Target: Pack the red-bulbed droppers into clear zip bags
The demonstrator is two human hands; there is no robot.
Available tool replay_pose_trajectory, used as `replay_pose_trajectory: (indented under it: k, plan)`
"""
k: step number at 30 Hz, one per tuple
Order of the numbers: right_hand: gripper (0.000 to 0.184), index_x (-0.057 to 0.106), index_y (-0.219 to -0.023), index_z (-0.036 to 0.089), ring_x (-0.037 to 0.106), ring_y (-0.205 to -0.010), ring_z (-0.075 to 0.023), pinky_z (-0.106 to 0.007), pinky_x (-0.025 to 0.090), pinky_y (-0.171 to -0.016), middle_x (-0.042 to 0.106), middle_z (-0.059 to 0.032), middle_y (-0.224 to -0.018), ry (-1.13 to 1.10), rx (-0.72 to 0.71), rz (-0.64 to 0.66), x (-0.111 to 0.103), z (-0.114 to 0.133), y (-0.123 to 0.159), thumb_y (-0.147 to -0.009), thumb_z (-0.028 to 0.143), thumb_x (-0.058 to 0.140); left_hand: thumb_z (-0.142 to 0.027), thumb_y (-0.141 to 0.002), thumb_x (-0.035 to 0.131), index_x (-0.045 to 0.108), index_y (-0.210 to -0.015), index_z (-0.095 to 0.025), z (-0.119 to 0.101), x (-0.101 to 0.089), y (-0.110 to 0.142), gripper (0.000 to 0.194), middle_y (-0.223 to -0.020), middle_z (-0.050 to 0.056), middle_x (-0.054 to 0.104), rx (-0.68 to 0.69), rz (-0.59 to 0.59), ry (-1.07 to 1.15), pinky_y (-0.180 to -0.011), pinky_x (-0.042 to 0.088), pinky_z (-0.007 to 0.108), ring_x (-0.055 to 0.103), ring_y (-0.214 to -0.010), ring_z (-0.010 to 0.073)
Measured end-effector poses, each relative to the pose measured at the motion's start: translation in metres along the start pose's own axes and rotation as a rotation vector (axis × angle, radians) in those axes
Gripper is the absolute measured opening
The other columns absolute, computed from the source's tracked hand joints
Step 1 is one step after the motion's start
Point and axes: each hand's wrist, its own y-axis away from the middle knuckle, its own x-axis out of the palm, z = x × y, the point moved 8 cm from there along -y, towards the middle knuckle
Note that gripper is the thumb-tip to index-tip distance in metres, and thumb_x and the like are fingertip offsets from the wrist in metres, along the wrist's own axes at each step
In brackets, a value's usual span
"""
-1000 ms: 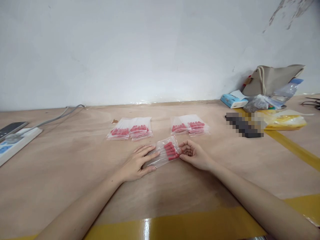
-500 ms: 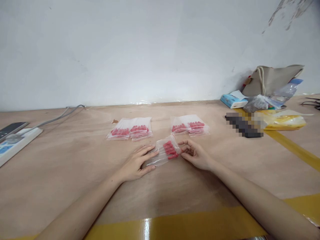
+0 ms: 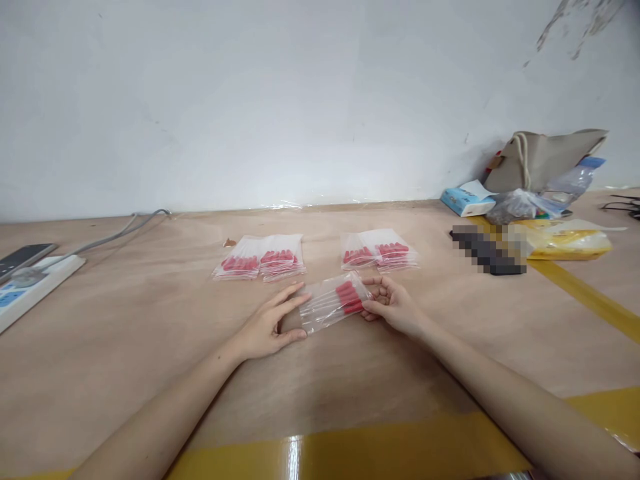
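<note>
A clear plastic bag point(image 3: 325, 305) lies at a slant between my hands, with several thin white sticks with red ends inside it. My right hand point(image 3: 393, 305) pinches the bag's right end beside the red tips, thumb on top. At the bag's left end my left hand point(image 3: 273, 325) rests with fingers spread, fingertips at its edge. Behind the bag lie stacks of similar bags: a left pair point(image 3: 280, 257) side by side and a right pair point(image 3: 393, 250), all with red tips toward me.
To the left are a white power strip point(image 3: 45, 287) with a grey cable and a dark phone point(image 3: 25, 259). On the right are a blue tissue pack point(image 3: 465, 201), a yellow pack point(image 3: 570, 243), a blurred dark object point(image 3: 487, 250) and a beige bag point(image 3: 550, 160). Yellow tape point(image 3: 350, 447) crosses the front.
The red ends have moved right within the view and now lie in a neater row. My right hand has closed on the bag's end; my left fingers have drawn back slightly left.
</note>
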Motion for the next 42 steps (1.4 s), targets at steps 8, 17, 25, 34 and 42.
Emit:
replay_pose_trajectory:
  k: [8,17,25,34,42]
  plan:
    - [0.035,0.043,-0.085,0.021,0.051,-0.042,-0.0095,-0.022,0.039,-0.038,0.053,0.0064,-0.059,0.336,-0.002,-0.044,0.000,0.000,0.017,-0.067,0.044,0.062,-0.037,-0.080,0.057,0.049,-0.119,-0.022,0.003,-0.014,0.000,0.042,-0.121,0.008,0.047,-0.039,-0.217,0.033,-0.086,0.048,0.036,0.050,-0.106,0.0230]
    - [0.026,0.059,-0.103,0.021,0.055,-0.096,-0.0212,-0.037,0.045,-0.081,0.057,-0.0095,-0.103,0.933,-0.680,0.020,-0.014,0.050,0.023,-0.078,0.024,0.051,-0.021,-0.088,0.045,0.056,-0.116,-0.028,-0.003,0.003,-0.011,0.031,-0.126,0.005,0.048,0.140,-0.081,-0.130,-0.096,0.039,0.042,0.042,-0.118,0.0234]
    - [0.029,0.062,-0.103,0.023,0.056,-0.092,-0.0186,-0.034,0.046,-0.078,0.058,-0.0089,-0.102,0.904,-0.756,0.162,0.004,0.033,0.026,-0.075,0.029,0.060,-0.025,-0.086,0.049,0.061,-0.106,-0.017,-0.016,-0.002,-0.029,0.024,-0.108,0.009,0.059,0.080,-0.392,-0.097,-0.084,0.049,0.034,0.058,-0.096,0.0193]
    - [0.019,0.061,-0.088,0.018,0.053,-0.069,-0.0136,-0.025,0.042,-0.060,0.057,-0.0047,-0.079,1.095,-0.760,-0.046,0.039,0.031,0.027,-0.078,0.033,0.056,-0.026,-0.085,0.049,0.055,-0.110,-0.017,-0.030,0.005,-0.037,0.027,-0.119,0.011,0.051,0.079,-0.321,-0.007,-0.088,0.046,0.036,0.054,-0.106,0.0221]
    - [0.017,0.061,-0.091,0.018,0.054,-0.070,-0.0132,-0.024,0.043,-0.061,0.058,-0.0060,-0.083,1.139,-0.899,-0.033,0.052,0.038,0.000,-0.084,0.026,0.047,-0.030,-0.082,0.055,0.054,-0.105,-0.018,-0.026,0.003,-0.025,0.026,-0.107,0.007,0.057,0.111,-0.340,-0.131,-0.081,0.050,0.032,0.057,-0.096,0.0193]
